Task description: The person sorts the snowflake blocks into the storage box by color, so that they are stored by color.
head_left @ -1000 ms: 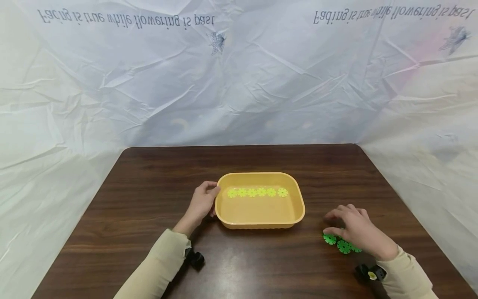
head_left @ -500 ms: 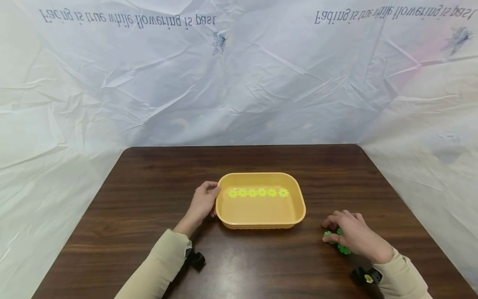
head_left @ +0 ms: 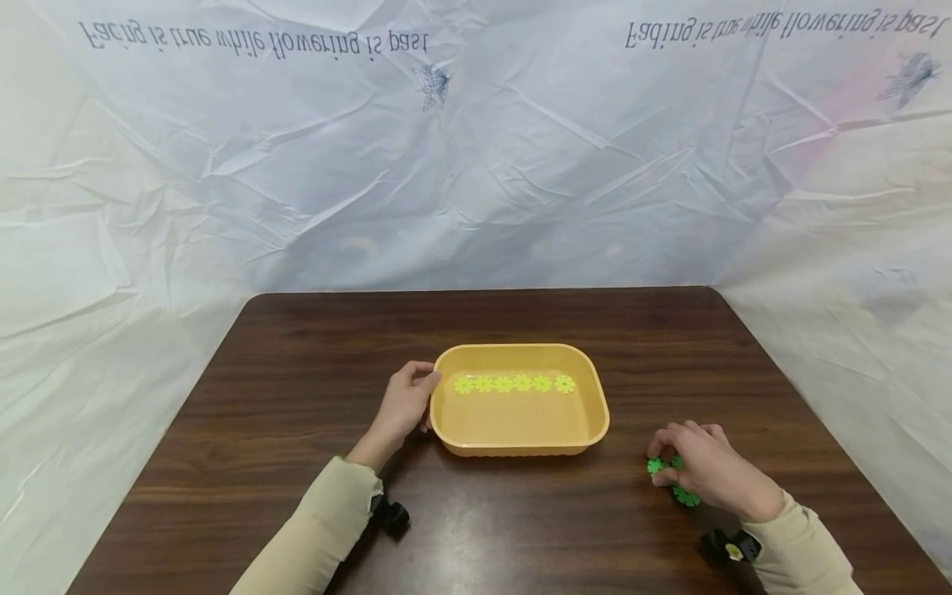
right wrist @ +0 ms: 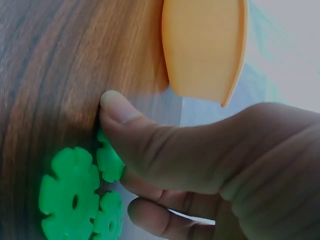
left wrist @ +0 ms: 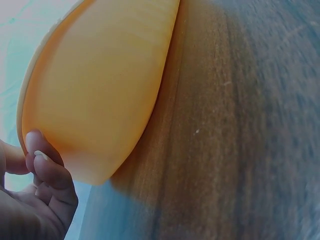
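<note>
A yellow plastic basin (head_left: 521, 426) sits near the middle of the table. My left hand (head_left: 402, 403) grips its left rim; in the left wrist view the curled fingers (left wrist: 50, 170) press its outer wall. Inside the basin lies a row of several yellow-green flower-shaped pieces (head_left: 504, 383). To the right, my right hand (head_left: 710, 471) is low over a few green flower-shaped pieces (head_left: 686, 497). Its thumb and fingers close around the edges of one green piece (right wrist: 110, 159), partly hidden by the thumb. Two other green pieces (right wrist: 72, 195) lie beside it on the table.
The dark wooden table (head_left: 335, 330) has a rounded far edge. White printed sheeting (head_left: 476, 182) hangs behind it and along both sides. Black wrist cameras (head_left: 390, 516) are strapped at both sleeves.
My right hand has come down and slightly left onto the green pieces, and its thumb and fingers have drawn together around one. The left hand and basin look nearly still.
</note>
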{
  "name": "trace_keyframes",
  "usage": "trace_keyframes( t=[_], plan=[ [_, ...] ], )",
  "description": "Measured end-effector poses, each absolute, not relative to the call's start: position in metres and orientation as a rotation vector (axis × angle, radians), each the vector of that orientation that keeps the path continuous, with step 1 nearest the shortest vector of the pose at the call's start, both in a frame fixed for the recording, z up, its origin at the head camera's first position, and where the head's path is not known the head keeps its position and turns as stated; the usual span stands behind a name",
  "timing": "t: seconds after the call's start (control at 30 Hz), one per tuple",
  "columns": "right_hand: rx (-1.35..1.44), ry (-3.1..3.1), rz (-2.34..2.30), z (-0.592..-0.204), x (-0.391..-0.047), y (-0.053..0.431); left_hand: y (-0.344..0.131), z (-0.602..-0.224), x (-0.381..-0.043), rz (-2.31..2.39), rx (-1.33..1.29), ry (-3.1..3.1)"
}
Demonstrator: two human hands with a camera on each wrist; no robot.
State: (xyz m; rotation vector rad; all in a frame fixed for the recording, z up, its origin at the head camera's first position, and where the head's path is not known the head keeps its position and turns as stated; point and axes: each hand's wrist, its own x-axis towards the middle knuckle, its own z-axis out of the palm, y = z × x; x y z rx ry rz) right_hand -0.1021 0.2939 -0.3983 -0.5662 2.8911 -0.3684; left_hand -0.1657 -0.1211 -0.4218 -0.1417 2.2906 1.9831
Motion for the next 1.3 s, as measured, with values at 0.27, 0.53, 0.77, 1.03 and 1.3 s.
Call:
trace_keyframes(
  t=[0.27,0.53,0.77,1.03,1.3],
  plan=[
    [-0.479,2.852,-0.333,-0.396,-0.104,0.289,-0.12,-0.423,-0.167,1.993,-0.149,2.292],
    [-0.514,2.869,-0.355,-0.397,-0.103,0.285,-0.12,-0.424,-0.167,1.984,-0.147,2.292],
    [-0.599,2.941,-0.314,-0.398,-0.106,0.284,-0.12,-0.423,-0.166,1.983,-0.154,2.292],
    [-0.657,2.862,-0.532,-0.395,-0.107,0.285,-0.12,-0.423,-0.166,1.978,-0.163,2.291],
    [-0.575,2.869,-0.77,-0.368,-0.113,0.279,-0.121,-0.424,-0.167,1.981,-0.161,2.292]
  ],
)
